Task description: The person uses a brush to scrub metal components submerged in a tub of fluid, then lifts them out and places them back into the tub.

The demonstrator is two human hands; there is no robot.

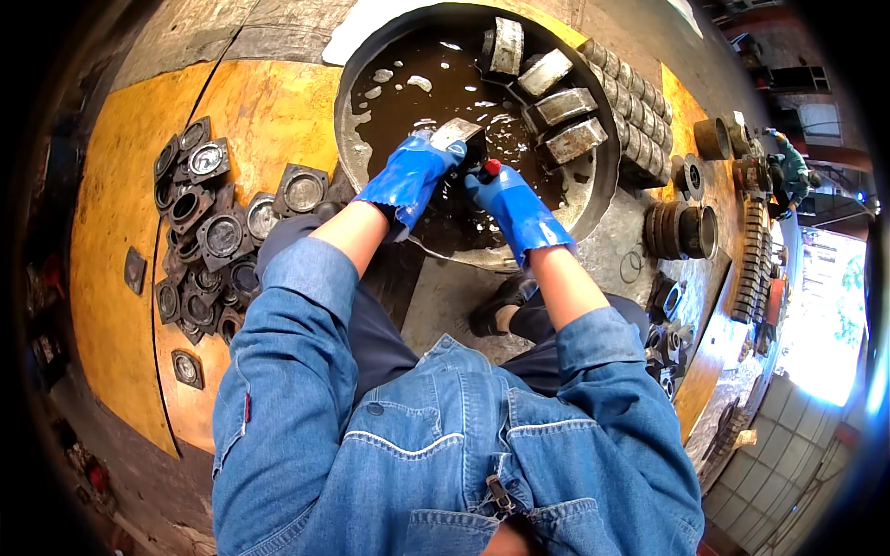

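Both my hands wear blue rubber gloves and work over a round basin (604, 199) of murky brown liquid. My left hand (413, 176) is closed around a metal block (464, 132) with a pale top and a dark side, tilted above the liquid. Close beside it, my right hand (515, 206) is closed on a tool with a red end (491, 168). The tool's kind is hidden by the glove and the block. Several curved metal blocks (564, 108) rest inside the basin along its right side, partly above the liquid.
Square metal flanges (222, 235) with round recesses lie heaped on a yellow board (116, 278) at left. Stacked rows of metal pieces (640, 116) stand right of the basin, with metal rings (681, 231) nearer. Far right, a person (791, 171) in green bends over.
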